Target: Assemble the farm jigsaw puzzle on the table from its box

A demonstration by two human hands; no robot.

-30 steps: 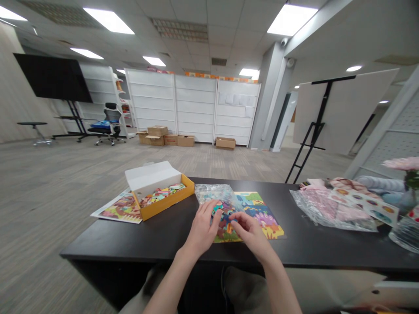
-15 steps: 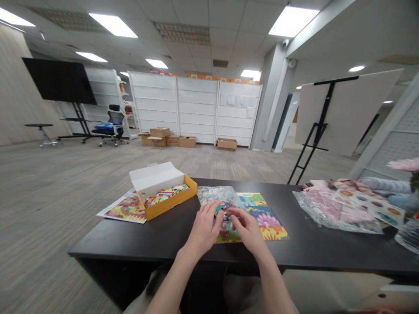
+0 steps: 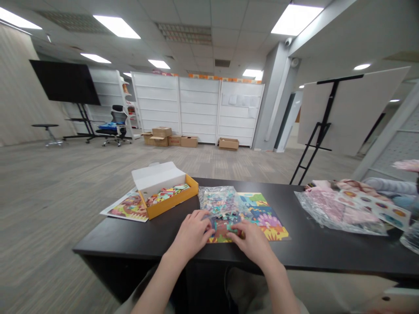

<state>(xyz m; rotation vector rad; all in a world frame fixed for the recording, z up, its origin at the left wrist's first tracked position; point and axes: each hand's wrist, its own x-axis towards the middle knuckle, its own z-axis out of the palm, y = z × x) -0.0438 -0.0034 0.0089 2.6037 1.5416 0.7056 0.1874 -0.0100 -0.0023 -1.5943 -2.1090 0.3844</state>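
Note:
A colourful picture board (image 3: 273, 224) lies on the black table, with a clear plastic bag (image 3: 218, 198) of small puzzle pieces across its back left part. Loose teal pieces (image 3: 229, 216) are by the bag's near edge. My right hand (image 3: 253, 240) pinches a small green puzzle piece (image 3: 233, 229) low over the board's front part. To the left, my left hand (image 3: 193, 231) rests at the board's left edge, fingers curled and thumb apart from them. I make out nothing held in it, though its fingertips are partly hidden.
A yellow box (image 3: 173, 204) with a raised white lid holds many pieces, on top of a picture sheet (image 3: 126, 208) at the left. On the right lie pink fabric in a plastic bag (image 3: 340, 213) and a sheet with round pictures (image 3: 376, 203). The table's front edge (image 3: 131, 257) is close.
My hands have moved apart and nearer to me from over the bag. The teal pieces between them now lie by the bag, and my right hand pinches one green piece. The view shifted slightly.

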